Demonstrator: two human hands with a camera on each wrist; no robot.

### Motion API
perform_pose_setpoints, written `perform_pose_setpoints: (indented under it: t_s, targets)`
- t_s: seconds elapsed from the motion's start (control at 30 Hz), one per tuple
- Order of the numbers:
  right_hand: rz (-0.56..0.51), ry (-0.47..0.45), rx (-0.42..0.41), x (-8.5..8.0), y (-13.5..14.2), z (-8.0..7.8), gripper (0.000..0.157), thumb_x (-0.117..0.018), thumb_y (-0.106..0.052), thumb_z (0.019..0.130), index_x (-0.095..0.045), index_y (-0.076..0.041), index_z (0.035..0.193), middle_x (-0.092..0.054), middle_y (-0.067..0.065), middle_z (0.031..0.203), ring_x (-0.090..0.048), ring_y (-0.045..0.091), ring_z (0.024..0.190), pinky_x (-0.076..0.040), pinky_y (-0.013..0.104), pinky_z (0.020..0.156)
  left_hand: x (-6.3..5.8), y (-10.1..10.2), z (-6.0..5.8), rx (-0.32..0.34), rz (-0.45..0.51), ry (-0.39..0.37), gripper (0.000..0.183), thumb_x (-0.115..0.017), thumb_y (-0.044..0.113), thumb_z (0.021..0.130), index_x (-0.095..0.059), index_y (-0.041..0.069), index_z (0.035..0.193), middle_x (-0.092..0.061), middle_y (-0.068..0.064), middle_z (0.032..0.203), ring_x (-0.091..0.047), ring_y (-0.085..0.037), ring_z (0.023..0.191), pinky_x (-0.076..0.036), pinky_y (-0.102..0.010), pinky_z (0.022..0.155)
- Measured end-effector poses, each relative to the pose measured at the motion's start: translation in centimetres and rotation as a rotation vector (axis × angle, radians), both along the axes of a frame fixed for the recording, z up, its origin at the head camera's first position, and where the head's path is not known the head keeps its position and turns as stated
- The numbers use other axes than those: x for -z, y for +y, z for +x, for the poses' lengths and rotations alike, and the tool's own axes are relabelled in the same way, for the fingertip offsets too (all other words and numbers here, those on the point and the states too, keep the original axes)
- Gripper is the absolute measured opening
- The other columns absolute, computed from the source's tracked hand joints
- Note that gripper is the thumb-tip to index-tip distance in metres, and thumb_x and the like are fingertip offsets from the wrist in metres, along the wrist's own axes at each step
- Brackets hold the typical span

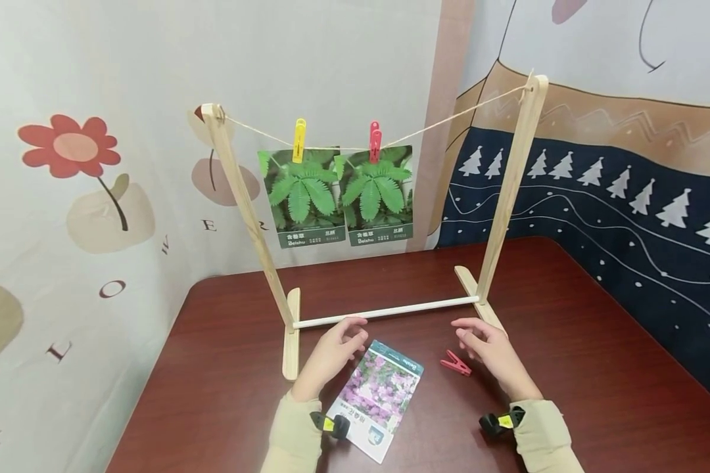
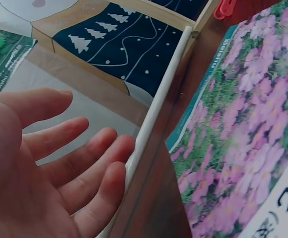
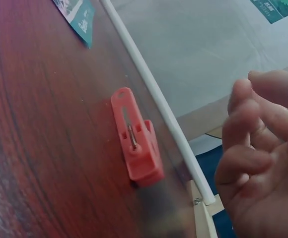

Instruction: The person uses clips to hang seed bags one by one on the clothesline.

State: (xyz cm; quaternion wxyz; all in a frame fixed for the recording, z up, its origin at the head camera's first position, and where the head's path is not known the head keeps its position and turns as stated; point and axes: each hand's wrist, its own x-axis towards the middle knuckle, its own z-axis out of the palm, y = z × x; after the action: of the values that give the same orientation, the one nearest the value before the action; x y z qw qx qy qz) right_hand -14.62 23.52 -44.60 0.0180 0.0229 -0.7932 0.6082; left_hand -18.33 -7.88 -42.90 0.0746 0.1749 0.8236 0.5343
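Observation:
My left hand [image 1: 334, 351] hovers beside a seed packet with pink flowers [image 1: 381, 391], fingers loosely bent and holding nothing. That packet lies slantwise on the table. To its right rests a loose red clothespin [image 1: 455, 363], seen large as a red clothespin [image 3: 136, 139] in the right wrist view. Just right of it is my right hand [image 1: 490, 348], relaxed with nothing in it. Two green-leaf seed packets hang from a string: the left packet [image 1: 302, 197] under a yellow clothespin [image 1: 298, 140], the right packet [image 1: 377, 197] under a red clothespin [image 1: 375, 142].
A wooden stand has a left post [image 1: 248, 217] and a right post [image 1: 511, 190], with the string [image 1: 455, 116] tied between their tops. Low down, a white rod [image 1: 390, 311] joins them. The dark red table [image 1: 213, 394] meets patterned cloth [image 1: 154, 66] behind.

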Motion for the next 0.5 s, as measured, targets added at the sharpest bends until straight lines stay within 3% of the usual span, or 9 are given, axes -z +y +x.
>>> perform_pose_setpoints:
  t_s: [0.17,0.5]
  targets:
    - [-0.016,-0.056,0.035,0.4,0.1,0.0,0.039,-0.061,-0.033,0.084,-0.057,-0.007,0.113,-0.051,0.01,0.073,-0.046,0.016,0.059,-0.04,0.024,0.049,0.4,0.3,-0.1,0.025,-0.026,-0.015,0.037,-0.052,0.028,0.09,-0.049,0.01,0.122,-0.06,-0.003,0.097,-0.061,-0.023,0.08,-0.049,-0.031,0.063]
    - [-0.042,-0.111,0.004,0.9,0.4,-0.1,0.042,-0.06,-0.034,0.084,-0.055,-0.004,0.113,-0.049,0.009,0.073,-0.042,0.014,0.056,-0.034,0.022,0.045,1.5,0.4,-0.1,0.031,-0.073,-0.026,0.036,-0.051,0.028,0.091,-0.049,0.011,0.122,-0.059,0.0,0.1,-0.06,-0.018,0.081,-0.048,-0.028,0.064]
